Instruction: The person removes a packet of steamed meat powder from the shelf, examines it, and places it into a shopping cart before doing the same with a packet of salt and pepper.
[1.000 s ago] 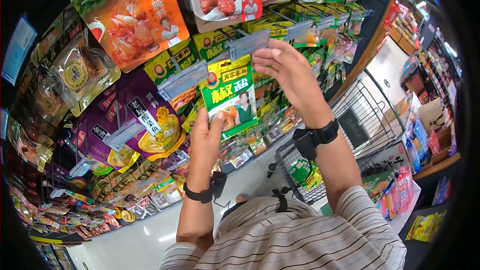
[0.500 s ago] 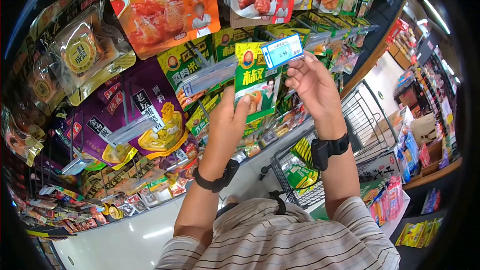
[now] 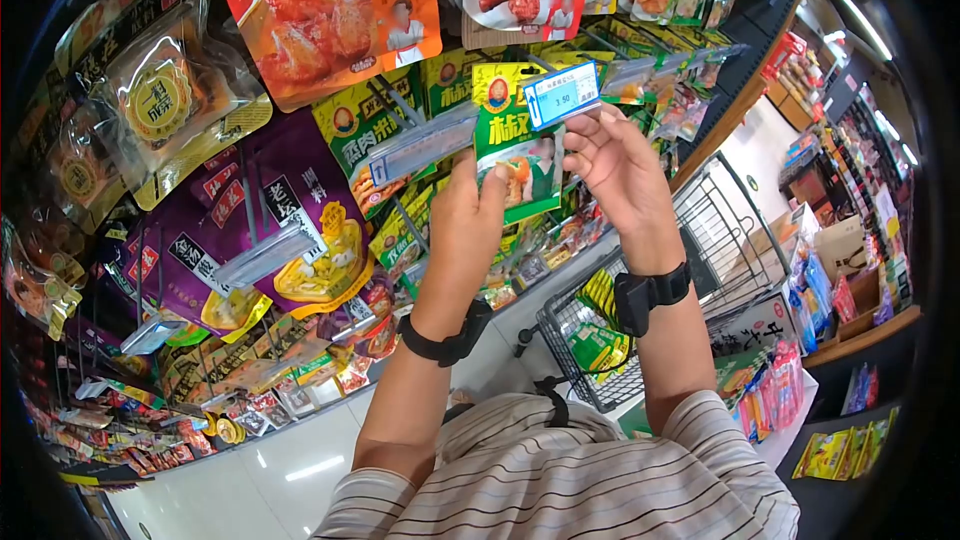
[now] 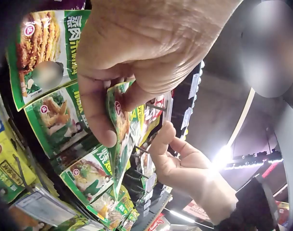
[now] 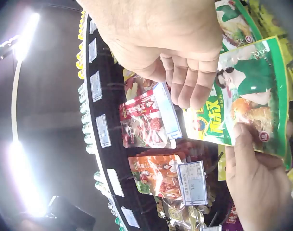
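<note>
My left hand [image 3: 465, 225] pinches a green-and-yellow seasoning packet [image 3: 535, 175] near its lower left edge, thumb on the printed front. The packet stands upright in front of the hanging rack, its top right corner hidden behind a price tag [image 3: 563, 97]. That tag is tipped up to face the head view and reads 3.50. My right hand [image 3: 630, 175] pinches the tag's lower right edge between thumb and fingertips, the other fingers curled beside it. In the left wrist view the packet [image 4: 120, 132] appears nearly edge-on; the right wrist view shows its front [image 5: 252, 91].
Orange marinade pouches [image 3: 335, 20] and purple pouches [image 3: 255, 230] hang on hooks to the left. Another tag holder [image 3: 420, 150] juts out close to my left hand. A shopping cart [image 3: 715, 230] with green packets [image 3: 600, 340] inside stands at the right, beyond my right forearm.
The price tag has been tipped up, so its printed face now shows. My left hand and the packet have shifted right in the head view, close behind the tag.
</note>
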A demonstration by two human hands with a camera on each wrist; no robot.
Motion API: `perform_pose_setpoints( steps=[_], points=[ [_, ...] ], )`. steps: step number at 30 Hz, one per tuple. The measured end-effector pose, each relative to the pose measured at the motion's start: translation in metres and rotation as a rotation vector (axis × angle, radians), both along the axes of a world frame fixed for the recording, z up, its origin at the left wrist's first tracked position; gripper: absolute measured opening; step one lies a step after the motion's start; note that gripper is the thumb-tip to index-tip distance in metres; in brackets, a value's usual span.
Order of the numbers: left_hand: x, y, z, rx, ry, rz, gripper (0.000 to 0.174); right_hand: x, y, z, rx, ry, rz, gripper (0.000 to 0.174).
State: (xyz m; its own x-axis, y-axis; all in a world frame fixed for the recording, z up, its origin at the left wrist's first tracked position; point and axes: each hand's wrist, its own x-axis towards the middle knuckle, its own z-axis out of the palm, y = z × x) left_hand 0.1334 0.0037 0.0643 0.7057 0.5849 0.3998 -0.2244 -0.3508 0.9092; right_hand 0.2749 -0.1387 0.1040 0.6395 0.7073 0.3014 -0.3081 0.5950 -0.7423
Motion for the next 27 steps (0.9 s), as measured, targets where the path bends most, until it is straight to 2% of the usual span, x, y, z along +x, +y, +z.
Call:
perform_pose_setpoints(
  steps=[3, 9, 14, 18, 20, 27],
  points=[
    [0.000, 0.004, -0.007, -0.009, -0.072, -0.006, 0.027, -0.001, -0.001, 0.000, 0.016, 0.010, 0.005, 0.024],
    [-0.003, 0.002, -0.007, 0.022, -0.003, 0.080, 0.025, 0.002, 0.004, -0.005, 0.035, 0.042, 0.065, 0.024],
    [-0.001, -0.001, -0.006, 0.040, 0.017, 0.010, 0.022, -0.002, 0.018, -0.001, 0.076, 0.075, 0.109, 0.028],
    [-0.002, -0.004, -0.003, 0.024, 0.061, 0.023, 0.021, 0.004, 0.026, -0.003, 0.049, -0.018, 0.049, 0.031],
    [0.000, -0.002, -0.010, 0.015, -0.009, 0.023, 0.021, 0.005, 0.028, -0.003, -0.007, -0.092, -0.004, 0.031],
    [0.008, 0.010, -0.013, 0.055, -0.056, 0.061, 0.027, 0.018, 0.036, 0.003, -0.145, -0.207, -0.002, 0.029]
  ],
)
